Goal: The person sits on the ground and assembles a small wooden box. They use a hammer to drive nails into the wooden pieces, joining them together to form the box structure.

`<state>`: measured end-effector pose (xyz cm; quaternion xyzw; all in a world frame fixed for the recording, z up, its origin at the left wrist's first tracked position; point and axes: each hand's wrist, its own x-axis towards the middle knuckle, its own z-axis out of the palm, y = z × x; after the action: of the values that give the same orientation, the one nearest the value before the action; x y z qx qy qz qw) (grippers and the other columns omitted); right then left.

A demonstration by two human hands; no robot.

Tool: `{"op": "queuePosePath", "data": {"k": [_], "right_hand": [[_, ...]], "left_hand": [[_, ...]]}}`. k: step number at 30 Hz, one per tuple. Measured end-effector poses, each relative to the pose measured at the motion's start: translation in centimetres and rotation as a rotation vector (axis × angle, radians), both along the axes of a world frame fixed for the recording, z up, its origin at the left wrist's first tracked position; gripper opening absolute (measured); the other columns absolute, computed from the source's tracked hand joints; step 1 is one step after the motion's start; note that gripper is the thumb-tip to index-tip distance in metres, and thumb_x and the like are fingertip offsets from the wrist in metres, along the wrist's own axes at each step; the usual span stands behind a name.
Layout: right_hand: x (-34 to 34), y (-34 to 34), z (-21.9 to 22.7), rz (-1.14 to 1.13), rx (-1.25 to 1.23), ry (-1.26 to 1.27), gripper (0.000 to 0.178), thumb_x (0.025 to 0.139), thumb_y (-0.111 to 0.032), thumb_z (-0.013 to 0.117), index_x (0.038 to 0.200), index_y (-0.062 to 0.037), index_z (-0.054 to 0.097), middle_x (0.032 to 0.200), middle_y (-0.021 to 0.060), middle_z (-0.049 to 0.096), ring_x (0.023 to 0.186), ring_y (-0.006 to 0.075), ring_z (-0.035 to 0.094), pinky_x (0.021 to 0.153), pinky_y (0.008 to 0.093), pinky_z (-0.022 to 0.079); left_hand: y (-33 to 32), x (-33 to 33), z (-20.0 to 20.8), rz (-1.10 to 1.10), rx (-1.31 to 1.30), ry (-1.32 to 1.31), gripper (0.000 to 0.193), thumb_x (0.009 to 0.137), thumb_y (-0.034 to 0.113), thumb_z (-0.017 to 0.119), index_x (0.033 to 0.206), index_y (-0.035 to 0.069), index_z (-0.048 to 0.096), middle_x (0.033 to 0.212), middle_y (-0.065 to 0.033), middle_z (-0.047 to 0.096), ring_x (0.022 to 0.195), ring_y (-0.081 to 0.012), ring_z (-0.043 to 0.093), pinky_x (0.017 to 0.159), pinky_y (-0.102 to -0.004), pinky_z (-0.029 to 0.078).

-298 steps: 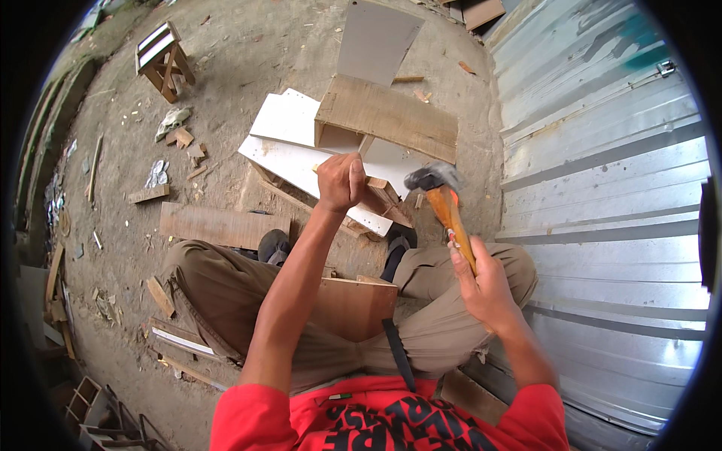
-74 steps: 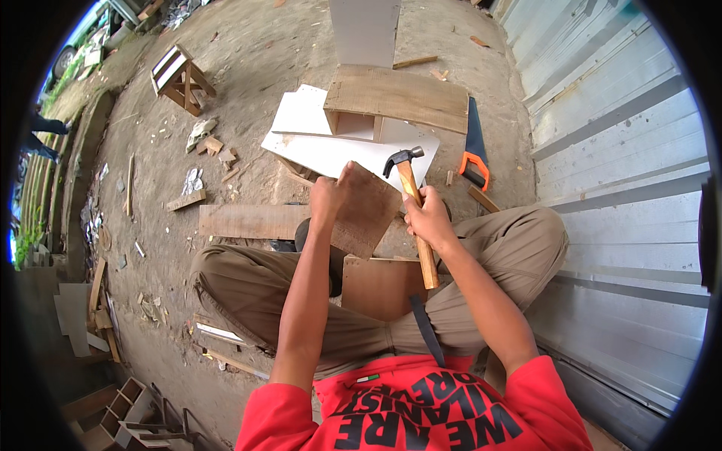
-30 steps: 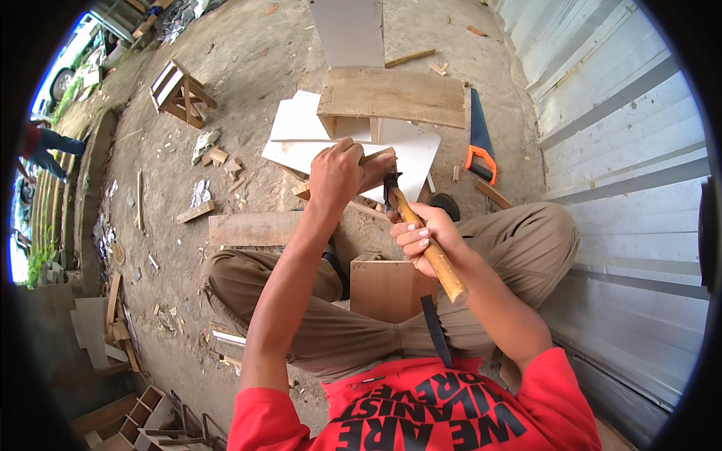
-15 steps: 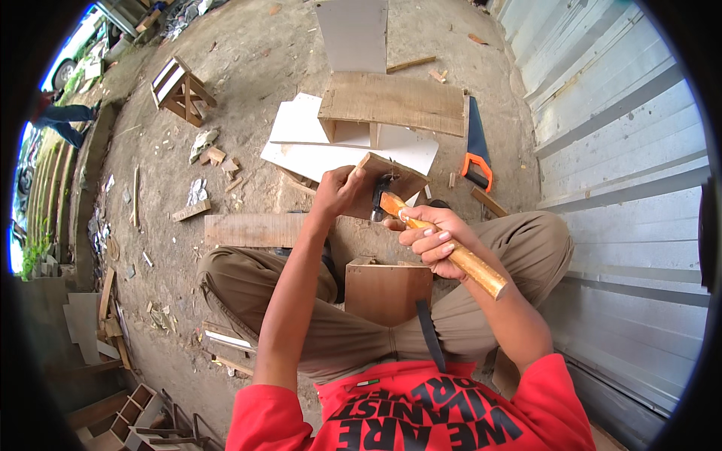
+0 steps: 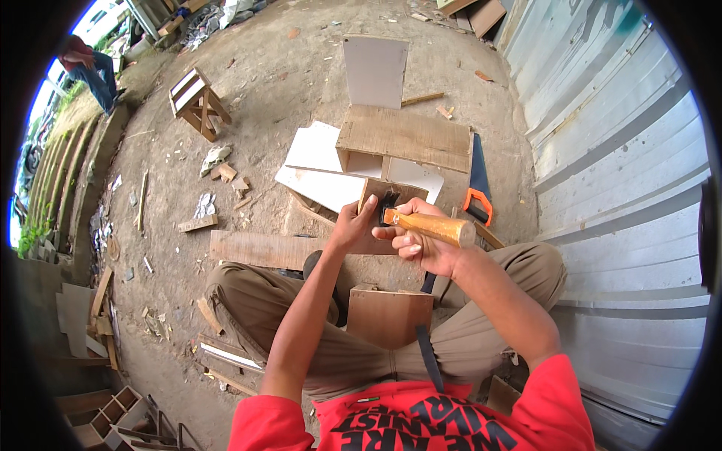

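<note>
Hammer (image 5: 421, 224) is the thing in hand: right hand (image 5: 421, 244) is clenched around its pale wooden handle, w/ fingers (image 5: 410, 242) wrapped under it, approx. at mid-length. Long axis of the handle runs nearly level across the view, from the butt end on the person's right, which sticks out past the hand, to the dark metal head (image 5: 388, 204) on the left. So the tool points left, toward the small brown wood piece (image 5: 380, 207). Head lies right against the face of this piece; I cannot tell if the claw or the flat side is on it, and no nail is clear to see. Left hand (image 5: 350, 225) grasps the same piece at its left edge, thumb and fingers pinching it, and holds it upright above the knees. Both hands are very near each other, almost touching, w/ the head just between them; the left one is nearer to the wood, the right one nearer to the handle's middle. Below, between the crossed legs, stands a brown wooden box (image 5: 389, 316). On the dirt floor beyond lie white boards (image 5: 323, 169), a rough plank (image 5: 406, 135) on a box frame, and a hand saw w/ orange grip (image 5: 477, 197) at the right, beside the corrugated metal wall (image 5: 602, 150).
</note>
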<state>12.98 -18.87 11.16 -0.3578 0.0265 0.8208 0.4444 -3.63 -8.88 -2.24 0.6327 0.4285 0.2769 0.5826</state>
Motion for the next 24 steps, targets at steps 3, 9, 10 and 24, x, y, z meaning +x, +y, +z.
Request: {"op": "queuePosePath", "data": {"k": [3, 9, 10, 24], "right_hand": [[-0.1, 0.5, 0.5, -0.029, 0.153, -0.157, 0.034, 0.099, -0.037, 0.041, 0.112, -0.0053, 0.048, 0.105, 0.0222, 0.063, 0.058, 0.0124, 0.059, 0.051, 0.0258, 0.051], [-0.5, 1.2, 1.1, 0.091, 0.454, -0.504, 0.075, 0.093, -0.079, 0.025, 0.131, -0.0163, 0.042, 0.112, 0.0194, 0.063, 0.073, 0.0159, 0.064, 0.060, 0.0286, 0.052], [-0.7, 1.3, 1.3, 0.111, 0.471, -0.551, 0.078, 0.091, -0.081, 0.024, 0.132, -0.0163, 0.041, 0.113, 0.0197, 0.062, 0.074, 0.0156, 0.064, 0.061, 0.0288, 0.052], [1.0, 9.0, -2.1, 0.208, 0.631, -1.583, 0.058, 0.094, -0.051, 0.061, 0.099, 0.0069, 0.065, 0.066, 0.0130, 0.066, 0.056, 0.0187, 0.064, 0.057, 0.0318, 0.051]], "left_hand": [[0.0, 0.2, -0.9, 0.055, -0.066, -0.018, 0.054, 0.102, 0.048, 0.053, 0.079, -0.001, 0.061, 0.067, 0.0043, 0.048, 0.067, -0.0067, 0.042, 0.056, -0.0284, 0.038], [0.3, 1.0, -3.9, 0.140, -0.231, -0.143, 0.062, 0.101, 0.055, 0.049, 0.091, -0.003, 0.067, 0.080, -0.0030, 0.061, 0.075, -0.0098, 0.053, 0.064, -0.0280, 0.045], [0.1, 1.3, -4.1, 0.141, -0.256, -0.197, 0.064, 0.101, 0.056, 0.048, 0.094, -0.004, 0.068, 0.083, -0.0051, 0.063, 0.076, -0.0107, 0.055, 0.066, -0.0280, 0.047], [-1.2, 1.3, -7.8, 0.319, 0.402, 0.052, 0.052, 0.098, 0.037, 0.058, 0.132, -0.002, 0.053, 0.129, -0.0224, 0.055, 0.119, -0.0307, 0.054, 0.100, -0.0425, 0.042]]}}
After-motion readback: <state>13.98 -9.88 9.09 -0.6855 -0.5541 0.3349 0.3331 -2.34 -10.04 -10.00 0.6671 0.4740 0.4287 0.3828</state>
